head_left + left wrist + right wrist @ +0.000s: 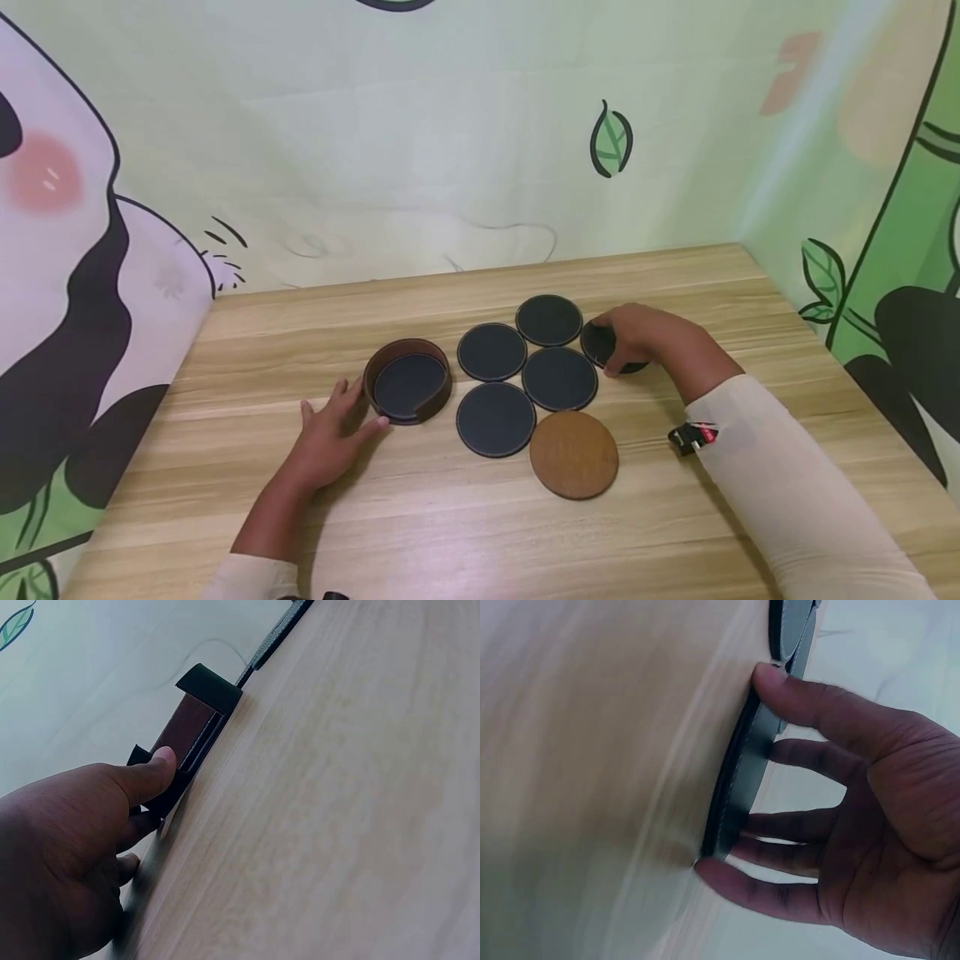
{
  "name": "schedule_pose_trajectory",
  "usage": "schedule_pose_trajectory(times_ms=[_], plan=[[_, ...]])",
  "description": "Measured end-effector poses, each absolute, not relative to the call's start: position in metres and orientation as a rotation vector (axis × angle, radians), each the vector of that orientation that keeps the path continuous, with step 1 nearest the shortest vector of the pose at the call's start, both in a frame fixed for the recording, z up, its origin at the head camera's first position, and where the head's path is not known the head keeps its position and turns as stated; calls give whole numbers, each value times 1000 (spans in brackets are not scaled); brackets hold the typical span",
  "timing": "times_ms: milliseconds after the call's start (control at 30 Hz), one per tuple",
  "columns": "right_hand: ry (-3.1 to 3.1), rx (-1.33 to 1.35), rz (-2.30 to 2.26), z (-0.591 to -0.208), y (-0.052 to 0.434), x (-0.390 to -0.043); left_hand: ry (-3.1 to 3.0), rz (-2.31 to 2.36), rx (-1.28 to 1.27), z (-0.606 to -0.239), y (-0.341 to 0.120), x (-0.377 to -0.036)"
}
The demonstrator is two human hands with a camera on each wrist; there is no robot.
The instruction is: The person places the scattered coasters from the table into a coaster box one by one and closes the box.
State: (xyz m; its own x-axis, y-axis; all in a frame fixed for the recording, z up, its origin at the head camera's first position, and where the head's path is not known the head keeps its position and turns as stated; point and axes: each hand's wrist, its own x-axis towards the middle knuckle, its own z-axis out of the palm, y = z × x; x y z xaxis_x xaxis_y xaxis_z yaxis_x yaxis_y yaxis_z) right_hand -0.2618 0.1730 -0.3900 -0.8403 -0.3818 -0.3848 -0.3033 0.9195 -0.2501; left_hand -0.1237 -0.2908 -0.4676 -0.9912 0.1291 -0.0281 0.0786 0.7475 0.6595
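Note:
Black round coasters with stitched rims lie flat on the wooden table. My right hand [637,335] spans the rightmost black coaster [597,343], thumb and fingers at its edge; the right wrist view shows the thumb at one end of this coaster [742,772] and the little finger at the other. On the left, my left hand [333,437] holds the side of a round coaster holder [434,403], brown inside with a black floor. In the left wrist view, the thumb touches the holder [184,731] near the gap in its wall, with other fingers behind.
Between the hands lie several more black coasters [559,378], edges close together. A brown coaster [574,455] sits nearest the front of this group. The wooden table [420,517] meets a printed backdrop [420,167] at its far edge.

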Motion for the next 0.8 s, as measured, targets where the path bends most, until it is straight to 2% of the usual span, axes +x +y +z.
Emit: schedule_pose_trajectory(times_ms=[200,467,800], plan=[[2656,-466,-298,-394,181,-262,2869,1090,181,-465,-290,-122],[2698,-493,-345,-399,194,-262,2935,1155,245,-497,-303,-132],[2730,-564,-498,-405,207,-265,2893,1158,224,-473,-291,-123]])
